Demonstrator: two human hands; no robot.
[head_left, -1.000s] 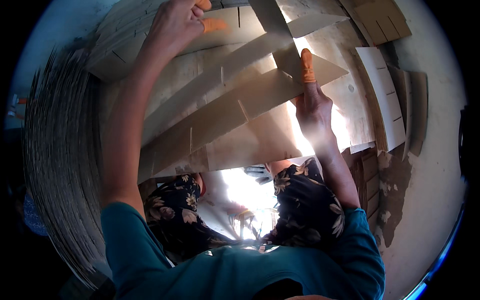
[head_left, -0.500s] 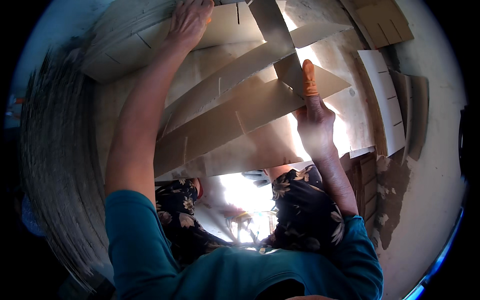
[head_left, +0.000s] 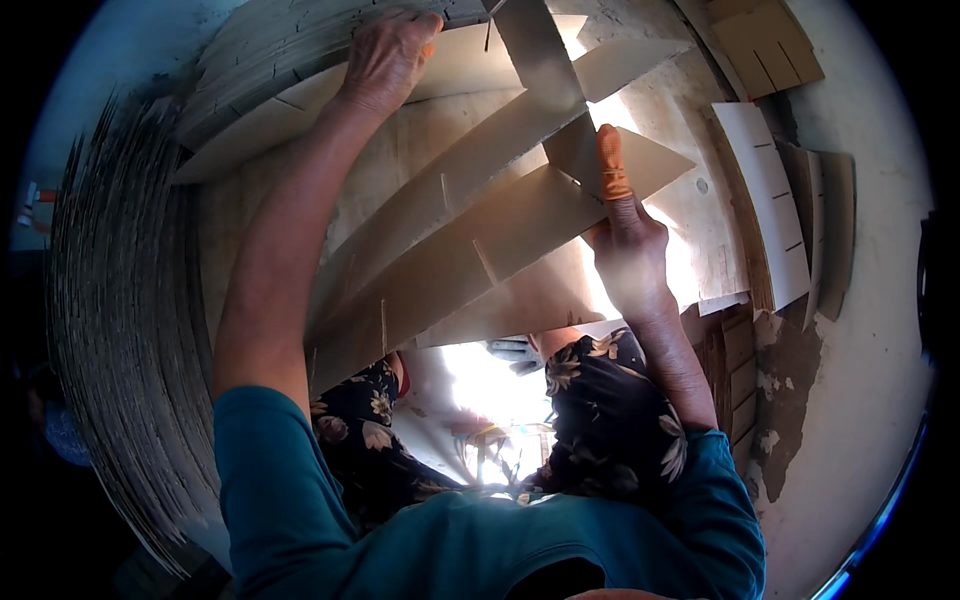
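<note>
So from my end the cross strip [head_left: 545, 65] is the bit I steer by: brown card, long axis running away from the body and leaning a bit left toward its far end. I've got the right hand's [head_left: 632, 240] grip closed on its near end, orange-covered thumb [head_left: 612, 165] on top and pointing away from the body. Can't see the other fingers there, they're tucked out of sight.

Two slotted pieces meet the cross strip at a slant, the near long strip [head_left: 430, 275] and the far long strip [head_left: 480, 155]. They're roughly parallel, long axes going from near-left of the cross strip to far-right of it, with way more length on its left. All this is above the counter [head_left: 722, 215]. Honestly can't make out how deep the joints sit, and the left ends go murky beside the forearm. The cross strip's far end is cut off by my view.

The left hand [head_left: 393, 62] is off left of the cross strip, grip pinching the top edge of a pale strip [head_left: 470, 60] that points crosswise and passes beyond the cross strip. Most of those fingertips are hidden, just a sliver of orange showing. Glare washes out the counter around the cross strip's near end.
</note>
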